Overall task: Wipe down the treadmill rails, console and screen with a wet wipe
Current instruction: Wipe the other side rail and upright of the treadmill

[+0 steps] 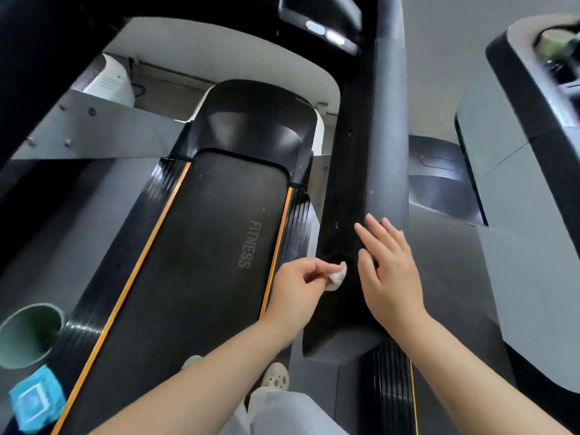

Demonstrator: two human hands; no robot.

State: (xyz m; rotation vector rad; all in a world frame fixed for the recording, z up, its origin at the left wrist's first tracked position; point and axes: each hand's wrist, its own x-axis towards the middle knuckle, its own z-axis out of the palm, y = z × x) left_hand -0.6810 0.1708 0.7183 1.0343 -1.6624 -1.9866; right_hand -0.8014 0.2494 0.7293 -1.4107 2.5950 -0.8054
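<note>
A small crumpled white wet wipe (337,275) is pinched in the fingertips of my left hand (296,290), pressed against the inner side of the black right rail (364,171) of the treadmill. My right hand (389,271) lies flat and empty on the same rail, fingers spread, just right of the wipe. The rail runs from its rounded near end up toward the console (323,23), whose lit lower edge shows at the top. The black running belt (201,255), marked FITNESS and edged in orange, lies below and to the left.
A green bin (26,335) and a blue wet-wipe pack (36,398) sit at the lower left. A second treadmill (521,189) stands to the right. My white trousers and shoes (276,376) are on the belt's near end.
</note>
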